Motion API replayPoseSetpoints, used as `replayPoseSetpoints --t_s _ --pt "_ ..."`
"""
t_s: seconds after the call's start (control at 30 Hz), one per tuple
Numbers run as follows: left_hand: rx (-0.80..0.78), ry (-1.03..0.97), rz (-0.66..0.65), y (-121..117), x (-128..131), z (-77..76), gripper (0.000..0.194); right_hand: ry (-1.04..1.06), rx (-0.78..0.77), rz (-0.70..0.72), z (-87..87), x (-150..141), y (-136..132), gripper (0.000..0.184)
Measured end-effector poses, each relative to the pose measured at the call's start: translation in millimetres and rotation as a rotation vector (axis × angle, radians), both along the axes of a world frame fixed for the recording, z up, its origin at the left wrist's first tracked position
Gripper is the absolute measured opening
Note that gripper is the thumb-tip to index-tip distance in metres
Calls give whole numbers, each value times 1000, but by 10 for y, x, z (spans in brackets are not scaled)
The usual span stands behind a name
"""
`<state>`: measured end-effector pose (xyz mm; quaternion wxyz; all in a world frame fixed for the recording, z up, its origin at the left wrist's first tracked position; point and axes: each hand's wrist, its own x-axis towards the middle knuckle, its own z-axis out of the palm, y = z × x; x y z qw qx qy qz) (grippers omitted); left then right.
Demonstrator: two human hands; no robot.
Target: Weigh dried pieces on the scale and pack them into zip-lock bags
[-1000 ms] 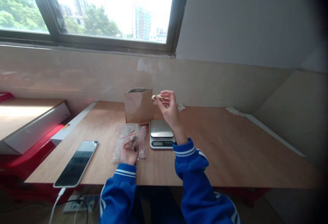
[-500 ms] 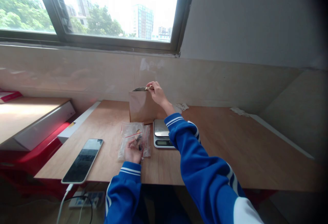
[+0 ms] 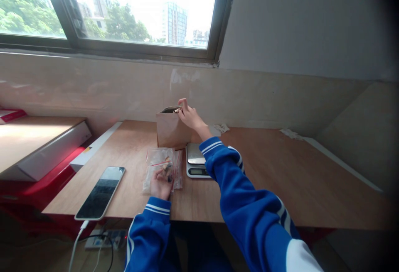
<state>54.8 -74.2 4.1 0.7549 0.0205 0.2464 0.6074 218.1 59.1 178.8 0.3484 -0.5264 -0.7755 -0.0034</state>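
Note:
My left hand [image 3: 160, 185] rests palm up over clear zip bags [image 3: 156, 155] with red seal lines. Small brown and dark pieces [image 3: 167, 170], whose kind I cannot make out, lie in its curled fingers. At the mouth of an upright brown paper bag [image 3: 173, 130] is my right hand [image 3: 190, 116], its fingers apart and the index finger raised. A small pale-brown piece [image 3: 176, 110] shows just by its fingertips at the bag's rim. The inside of the bag is mostly hidden.
A kitchen scale [image 3: 195, 160] stands in front of the paper bag, partly behind my right sleeve. A phone [image 3: 101, 193] with a white cable lies at the left front edge of the wooden table [image 3: 280, 172]. Crumpled tissue [image 3: 221, 128] lies at the back.
My right hand's fingers have spread from a pinch, and the small piece has shifted left and down toward the bag's mouth. The left hand stays in place.

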Motion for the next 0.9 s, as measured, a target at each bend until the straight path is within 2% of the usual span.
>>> replayPoseSetpoints --t_s 0.13,0.23,0.37,0.43,0.5,0.57,0.63,0.73,0.9 --pt "-3 -41 4 -24 -1 14 23 17 76 3 4 27 -100 27" --pt "0 -49 -2 -32 -4 23 22 155 87 106 14 63 -195 30" --pt "34 10 -1 -59 14 52 21 234 80 177 -35 85 -501 33" --pt "57 54 0 -86 45 83 21 268 -28 298 -110 75 -708 33" --pt "106 103 4 -119 87 121 24 270 -220 470 -215 53 -892 29" --pt "194 143 16 -151 128 154 31 198 -382 560 -328 25 -1013 22" --pt "268 148 23 -178 155 171 34 89 -468 565 -425 3 -1062 20" --pt "319 106 -11 -197 160 160 36 -17 -514 551 -510 1 -1051 15" --pt "363 138 4 -166 142 99 49 46 -619 627 -567 72 -1039 14"
